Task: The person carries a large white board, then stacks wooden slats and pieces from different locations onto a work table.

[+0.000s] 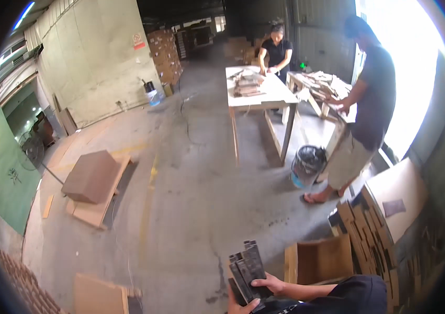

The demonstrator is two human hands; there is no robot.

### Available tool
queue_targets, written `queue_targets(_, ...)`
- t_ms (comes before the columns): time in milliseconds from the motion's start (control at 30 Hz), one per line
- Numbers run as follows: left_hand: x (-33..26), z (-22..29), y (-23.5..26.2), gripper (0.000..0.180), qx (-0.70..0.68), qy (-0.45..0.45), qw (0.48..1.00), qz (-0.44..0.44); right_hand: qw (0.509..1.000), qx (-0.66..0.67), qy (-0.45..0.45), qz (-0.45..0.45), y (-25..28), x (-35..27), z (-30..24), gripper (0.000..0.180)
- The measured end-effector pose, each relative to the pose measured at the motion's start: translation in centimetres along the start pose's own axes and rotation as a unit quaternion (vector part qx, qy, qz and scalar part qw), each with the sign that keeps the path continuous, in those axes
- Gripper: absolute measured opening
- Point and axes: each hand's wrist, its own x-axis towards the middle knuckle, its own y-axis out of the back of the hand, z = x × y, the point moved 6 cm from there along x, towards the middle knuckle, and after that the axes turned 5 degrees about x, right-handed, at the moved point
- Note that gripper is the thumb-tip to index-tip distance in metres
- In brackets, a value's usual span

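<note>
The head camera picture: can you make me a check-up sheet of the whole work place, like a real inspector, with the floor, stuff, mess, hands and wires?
Surface: grey floor with a worn yellow line; a white-topped table stands farther off.
Job's things: a bundle of dark plank-like strips.
Clutter: a brown box on a board; a bin with a black bag.
Hands: left hand and right hand both grip the strips.
Cables: a thin dark line on the floor; cord or crack, cannot tell.
Surroundings: one person behind the table, another person near the bin; bright doorway at right.
</note>
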Motion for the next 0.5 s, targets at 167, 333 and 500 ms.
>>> queue_targets(167,16.7,8.2,4.6,0.077,0.013,0.043,0.999,-0.014,0.993,-0.082,0.061,-0.065,-3.6,14.5,-14.2,0.064)
queue_targets(333,38.6,13.4,3.9,0.050,0.073,-0.002,0.990,-0.121,0.979,-0.050,0.196,0.020,0.8,27.6,-29.8,0.064)
queue_targets(500,58.2,19.6,-2.8,0.071,0.047,-0.030,0.967,-0.248,0.942,0.038,0.314,0.110,5.7,31.5,-47.0,0.069)
